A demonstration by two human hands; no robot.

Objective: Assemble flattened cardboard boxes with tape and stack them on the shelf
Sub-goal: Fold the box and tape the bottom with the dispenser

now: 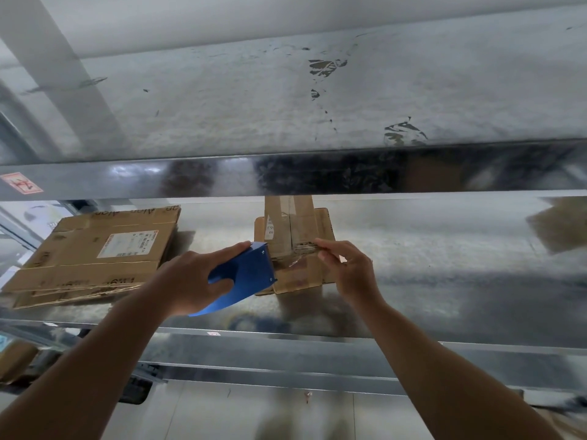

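**Ready to tape**

Left hand point(190, 281) grips the blue tape dispenser point(244, 274), which touches the left side of the box point(298, 230) on the shelf point(413, 249). Right hand point(346, 268) pinches the box's near edge. The seam runs away from the person.

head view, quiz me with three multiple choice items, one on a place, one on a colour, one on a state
1. Where does the stack of flattened cardboard boxes lie?
A) on the metal shelf, left of the small box
B) on the floor
C) on top of the small box

2. What colour is the tape dispenser?
A) red
B) blue
C) yellow

3. What is the left hand doing?
A) hanging idle
B) pressing flat on the shelf
C) gripping the tape dispenser

1 A: the stack rests on the shelf, left of the small box.
2 B: its body is plainly blue.
3 C: its fingers curl round the dispenser, while the right hand pinches the small box's edge.
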